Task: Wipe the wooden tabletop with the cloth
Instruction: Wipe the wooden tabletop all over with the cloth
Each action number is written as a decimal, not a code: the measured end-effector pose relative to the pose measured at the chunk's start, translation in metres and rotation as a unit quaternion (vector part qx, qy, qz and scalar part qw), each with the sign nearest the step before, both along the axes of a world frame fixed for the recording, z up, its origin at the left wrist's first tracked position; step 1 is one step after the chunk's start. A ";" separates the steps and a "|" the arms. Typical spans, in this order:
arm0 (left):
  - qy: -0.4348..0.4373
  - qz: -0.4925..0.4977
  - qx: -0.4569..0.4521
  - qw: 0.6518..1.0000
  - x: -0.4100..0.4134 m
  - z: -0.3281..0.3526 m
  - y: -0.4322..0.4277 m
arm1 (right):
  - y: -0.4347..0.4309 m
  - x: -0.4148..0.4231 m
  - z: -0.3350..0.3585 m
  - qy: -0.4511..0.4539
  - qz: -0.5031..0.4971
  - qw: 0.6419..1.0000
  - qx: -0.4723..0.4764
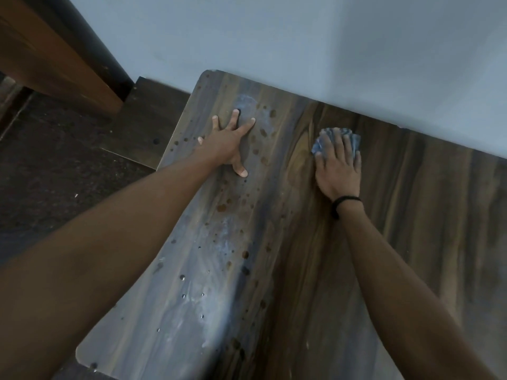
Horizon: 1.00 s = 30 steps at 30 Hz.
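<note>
Your right hand (337, 168) lies flat on the cloth (354, 139), fingers straight and pressing it down rather than curled round it. The cloth is blue-grey and bunched, showing past your fingertips, on the tabletop (274, 242) near its far edge by the wall (274, 37). Your left hand (227, 145) rests open on the wood near the far left corner, fingers spread. The tabletop is dark, streaky woodgrain, its left side dotted with dark spots, droplets and pale smears
</note>
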<state>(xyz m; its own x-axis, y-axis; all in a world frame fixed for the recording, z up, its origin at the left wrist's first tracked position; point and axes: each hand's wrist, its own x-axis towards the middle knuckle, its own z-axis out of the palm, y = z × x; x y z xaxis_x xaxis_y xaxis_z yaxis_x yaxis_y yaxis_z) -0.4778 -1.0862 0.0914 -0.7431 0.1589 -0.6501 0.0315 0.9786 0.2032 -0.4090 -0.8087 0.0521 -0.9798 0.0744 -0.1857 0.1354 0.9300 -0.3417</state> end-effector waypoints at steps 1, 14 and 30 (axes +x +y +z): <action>0.000 -0.003 0.001 1.000 0.000 0.000 0.000 | -0.011 0.002 0.001 0.005 0.002 1.000 0.006; 0.009 -0.013 0.004 1.000 0.012 0.007 -0.003 | -0.060 0.072 -0.002 0.030 0.143 0.989 0.037; 0.036 -0.015 0.007 0.999 0.104 0.009 -0.021 | -0.041 0.132 0.000 0.027 0.102 0.993 0.052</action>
<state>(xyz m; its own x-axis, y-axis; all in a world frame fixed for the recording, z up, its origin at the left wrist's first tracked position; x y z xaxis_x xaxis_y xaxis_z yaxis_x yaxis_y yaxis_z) -0.3734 -1.1073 0.1004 -0.7820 0.1911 -0.5933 0.0757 0.9739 0.2139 -0.2772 -0.8494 0.0524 -0.9849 -0.1106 -0.1334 -0.0756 0.9670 -0.2432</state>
